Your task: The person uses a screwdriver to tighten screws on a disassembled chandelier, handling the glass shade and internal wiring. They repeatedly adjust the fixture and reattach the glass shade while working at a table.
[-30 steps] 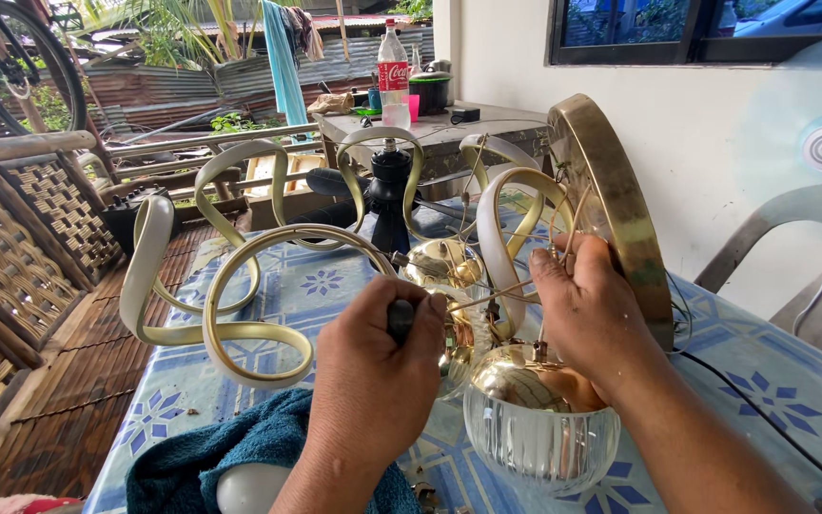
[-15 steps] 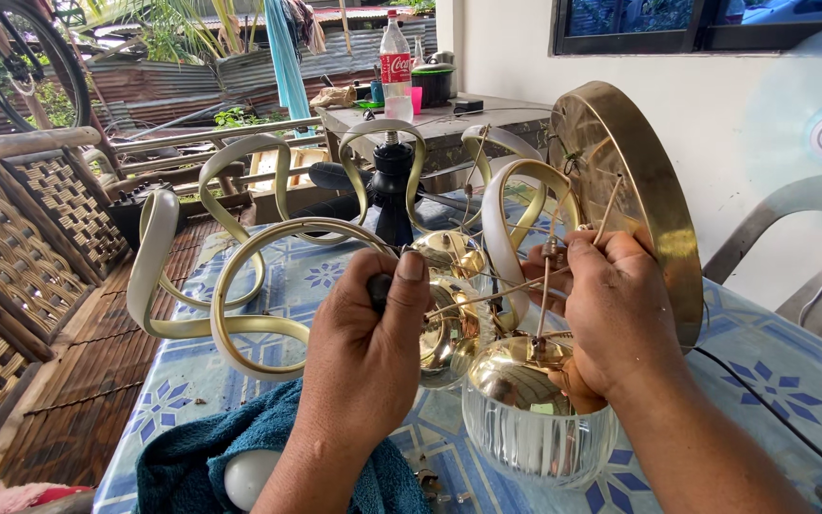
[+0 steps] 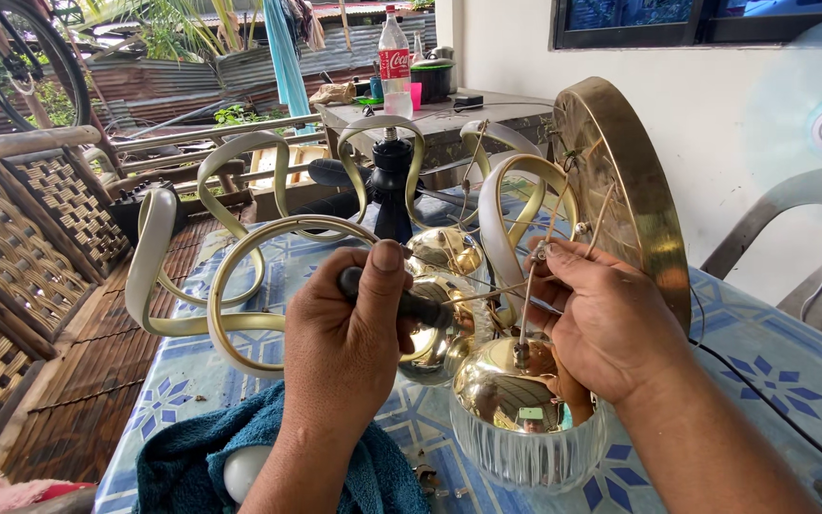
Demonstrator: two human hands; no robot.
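Closest to the camera, a teal towel (image 3: 192,457) lies bunched on the table (image 3: 763,381), which wears a blue-and-white patterned cover, and a white bulb (image 3: 243,471) nestles in its folds. Just beside it on the right stands a ribbed clear glass shade (image 3: 525,452) with a shiny brass cup (image 3: 506,385) seated in its top.

Above the towel, the left hand (image 3: 344,352) has its grip clamped on the black handle of a screwdriver (image 3: 411,306), thumb pressed along the top, the tool pointing right into the middle of the lamp. The right hand (image 3: 601,324) has its fingertips pinched together on thin wires (image 3: 528,295) that run down to the brass cup.

Both hands work at the hub of a brass ceiling lamp (image 3: 449,276) lying on its side on the table. Its polished round cups sit between the two hands. Its curled, ribbon-like arms (image 3: 240,276) loop off to the left, pale on one face and gold on the other. Its round brass base plate (image 3: 625,190) stands on edge just behind the right hand.

Beyond the lamp a black post (image 3: 393,181) rises upright. Farther back is a second table (image 3: 449,109) carrying a red-labelled drink bottle (image 3: 394,57) and a few small containers. A woven wicker chair (image 3: 21,238) stands to the left, a grey plastic chair (image 3: 811,228) to the right, and a bicycle wheel (image 3: 11,57) shows at the far left.
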